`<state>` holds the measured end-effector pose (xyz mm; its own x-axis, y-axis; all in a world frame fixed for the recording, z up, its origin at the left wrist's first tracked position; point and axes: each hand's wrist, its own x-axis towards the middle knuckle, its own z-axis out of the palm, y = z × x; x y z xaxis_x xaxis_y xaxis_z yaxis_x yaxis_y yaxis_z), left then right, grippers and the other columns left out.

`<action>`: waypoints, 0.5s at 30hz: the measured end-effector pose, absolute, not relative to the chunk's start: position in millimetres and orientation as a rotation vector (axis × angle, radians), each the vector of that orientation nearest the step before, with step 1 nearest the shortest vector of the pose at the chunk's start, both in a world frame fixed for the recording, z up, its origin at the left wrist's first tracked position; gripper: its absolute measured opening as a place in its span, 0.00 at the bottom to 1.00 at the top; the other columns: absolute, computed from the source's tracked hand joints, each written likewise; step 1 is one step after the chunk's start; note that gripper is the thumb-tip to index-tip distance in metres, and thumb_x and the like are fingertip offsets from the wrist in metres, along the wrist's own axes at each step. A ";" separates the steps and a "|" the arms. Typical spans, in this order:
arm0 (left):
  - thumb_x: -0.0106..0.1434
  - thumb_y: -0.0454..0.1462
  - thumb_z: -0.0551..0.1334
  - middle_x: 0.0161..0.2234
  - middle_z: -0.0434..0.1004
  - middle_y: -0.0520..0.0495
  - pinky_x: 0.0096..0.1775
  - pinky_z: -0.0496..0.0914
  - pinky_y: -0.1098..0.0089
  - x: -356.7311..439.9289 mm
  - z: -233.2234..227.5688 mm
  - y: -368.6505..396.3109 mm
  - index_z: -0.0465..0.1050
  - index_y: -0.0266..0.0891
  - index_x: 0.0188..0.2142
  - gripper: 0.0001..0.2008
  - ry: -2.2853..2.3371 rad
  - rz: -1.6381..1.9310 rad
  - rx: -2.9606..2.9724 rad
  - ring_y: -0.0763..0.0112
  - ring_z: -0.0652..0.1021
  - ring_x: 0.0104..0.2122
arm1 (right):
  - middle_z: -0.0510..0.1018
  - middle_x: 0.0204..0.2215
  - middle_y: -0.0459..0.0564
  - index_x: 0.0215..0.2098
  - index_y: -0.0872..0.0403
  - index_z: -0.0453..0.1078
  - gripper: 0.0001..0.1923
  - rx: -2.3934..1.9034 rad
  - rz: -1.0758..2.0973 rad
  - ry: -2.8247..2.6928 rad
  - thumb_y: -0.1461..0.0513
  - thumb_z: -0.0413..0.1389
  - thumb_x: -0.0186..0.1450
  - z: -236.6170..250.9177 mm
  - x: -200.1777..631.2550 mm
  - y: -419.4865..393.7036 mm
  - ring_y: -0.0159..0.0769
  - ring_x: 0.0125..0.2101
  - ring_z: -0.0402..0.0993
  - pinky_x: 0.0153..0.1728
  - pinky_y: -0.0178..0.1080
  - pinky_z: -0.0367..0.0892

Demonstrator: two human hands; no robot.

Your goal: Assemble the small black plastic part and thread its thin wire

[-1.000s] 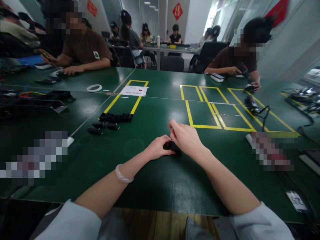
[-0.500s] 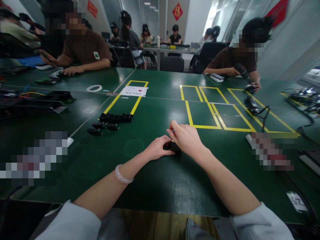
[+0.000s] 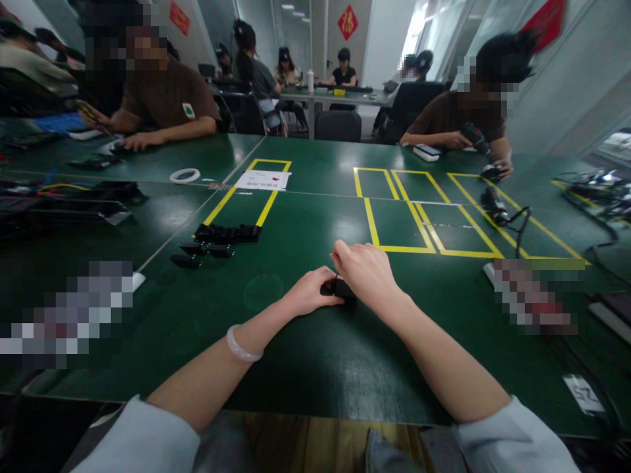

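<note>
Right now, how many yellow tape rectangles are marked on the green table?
5: one long rectangle at left centre, two at centre, two more right of them. Farther outlines toward the right edge are unclear.

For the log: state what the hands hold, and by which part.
Both hands hold one small black part on the green table: left hand at its left end, right hand over its top and right end.

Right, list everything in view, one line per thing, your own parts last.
small part: one, black, between both hands
loose parts: about three, black, left of centre
row of parts: one, black, at the yellow outline's near end
tape outlines: several, yellow, far half of table
paper sheet: one, white, inside left outline
ring: one, white, far left
table: one, green
people: several, seated around
left hand: grip on small part
right hand: grip on small part
</note>
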<state>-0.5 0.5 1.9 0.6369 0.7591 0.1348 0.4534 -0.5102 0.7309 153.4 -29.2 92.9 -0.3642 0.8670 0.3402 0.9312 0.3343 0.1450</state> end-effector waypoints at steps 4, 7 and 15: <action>0.53 0.43 0.69 0.40 0.74 0.46 0.41 0.68 0.65 0.4 3.8 0.0 0.71 0.38 0.45 0.21 0.948 0.593 2.181 0.62 0.74 0.38 | 0.77 0.25 0.48 0.39 0.52 0.65 0.14 -1.620 -0.435 -2.405 0.61 0.38 0.70 94.7 150.8 -31.7 0.33 0.27 0.72 0.26 0.36 0.46; 0.54 0.43 0.68 0.39 0.74 0.47 0.40 0.69 0.65 0.7 5.4 -0.4 0.71 0.38 0.43 0.19 0.937 0.590 2.196 0.62 0.74 0.37 | 0.78 0.26 0.49 0.41 0.53 0.64 0.14 -1.665 -0.380 -2.416 0.60 0.39 0.70 96.4 150.1 -32.5 0.34 0.27 0.72 0.27 0.36 0.47; 0.54 0.44 0.69 0.39 0.74 0.46 0.40 0.68 0.66 -0.5 1.8 0.8 0.71 0.38 0.46 0.22 0.945 0.577 2.201 0.63 0.74 0.37 | 0.78 0.26 0.51 0.40 0.52 0.64 0.15 -1.712 -0.359 -2.426 0.59 0.36 0.71 94.2 151.5 -29.4 0.35 0.26 0.72 0.27 0.35 0.48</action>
<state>-0.5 0.8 1.8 0.6408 0.7564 0.1317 0.4625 -0.5172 0.7202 151.5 -29.4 94.2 -0.3371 0.9054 0.2579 0.9413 0.3198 0.1079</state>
